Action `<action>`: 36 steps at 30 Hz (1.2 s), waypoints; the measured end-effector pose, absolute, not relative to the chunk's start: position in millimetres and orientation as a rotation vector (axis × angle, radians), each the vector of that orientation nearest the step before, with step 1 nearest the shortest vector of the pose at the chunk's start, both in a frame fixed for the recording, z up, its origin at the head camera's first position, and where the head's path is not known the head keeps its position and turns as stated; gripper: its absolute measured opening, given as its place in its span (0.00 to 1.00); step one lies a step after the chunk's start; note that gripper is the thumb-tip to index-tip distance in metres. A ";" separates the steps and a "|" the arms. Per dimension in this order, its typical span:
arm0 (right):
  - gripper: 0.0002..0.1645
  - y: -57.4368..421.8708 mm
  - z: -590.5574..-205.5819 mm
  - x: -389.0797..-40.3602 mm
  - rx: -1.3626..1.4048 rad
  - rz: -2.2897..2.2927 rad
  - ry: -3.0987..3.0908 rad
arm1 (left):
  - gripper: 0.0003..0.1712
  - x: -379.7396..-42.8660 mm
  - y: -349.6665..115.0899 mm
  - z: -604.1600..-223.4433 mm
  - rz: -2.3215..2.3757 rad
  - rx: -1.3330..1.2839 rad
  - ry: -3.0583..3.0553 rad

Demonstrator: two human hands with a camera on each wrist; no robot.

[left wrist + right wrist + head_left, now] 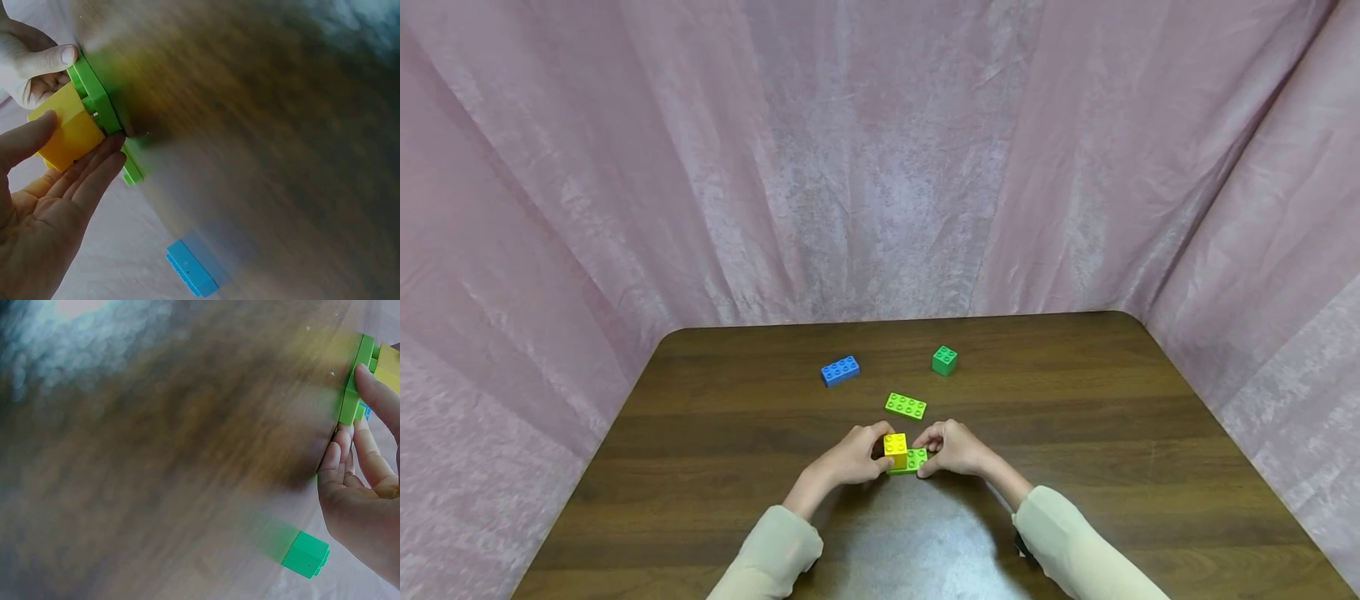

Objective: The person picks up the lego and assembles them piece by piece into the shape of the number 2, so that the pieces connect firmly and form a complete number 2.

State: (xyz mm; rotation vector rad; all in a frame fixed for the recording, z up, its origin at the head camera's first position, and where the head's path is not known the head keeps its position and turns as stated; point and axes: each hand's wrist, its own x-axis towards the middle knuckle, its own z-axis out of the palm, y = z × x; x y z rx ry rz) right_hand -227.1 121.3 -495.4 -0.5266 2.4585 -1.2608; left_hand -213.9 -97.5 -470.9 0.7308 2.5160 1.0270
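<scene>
Near the front middle of the table, a square yellow building brick (895, 452) sits on the left end of a flat lime-green building brick (917, 459). My left hand (852, 455) pinches the yellow brick (72, 134) between thumb and fingers. From the other side, my right hand (959, 451) holds the bare right end of the lime-green brick, its thumb on the near side. In the right wrist view, that thumb lies against the side of the lime-green brick (355, 381). Studs show on the lime-green brick between the yellow one and my right fingers.
A second flat lime-green brick (906, 406) lies just beyond my hands. Farther back are a blue brick (840, 371) on the left and a square dark green brick (944, 360) on the right. Pink curtains (880, 183) hang behind the wooden table (737, 400).
</scene>
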 end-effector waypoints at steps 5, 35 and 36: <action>0.19 120.8 -493.5 -229.1 -0.523 -1.250 2.452 | 0.14 -216.0 -98.0 -472.0 1.051 0.734 2.514; 0.19 122.9 -493.4 -231.5 -0.557 -1.274 2.411 | 0.11 -221.1 -97.9 -473.6 1.002 0.829 2.540; 0.19 122.6 -493.0 -231.5 -0.552 -1.270 2.413 | 0.12 -221.0 -98.3 -473.9 1.001 0.836 2.543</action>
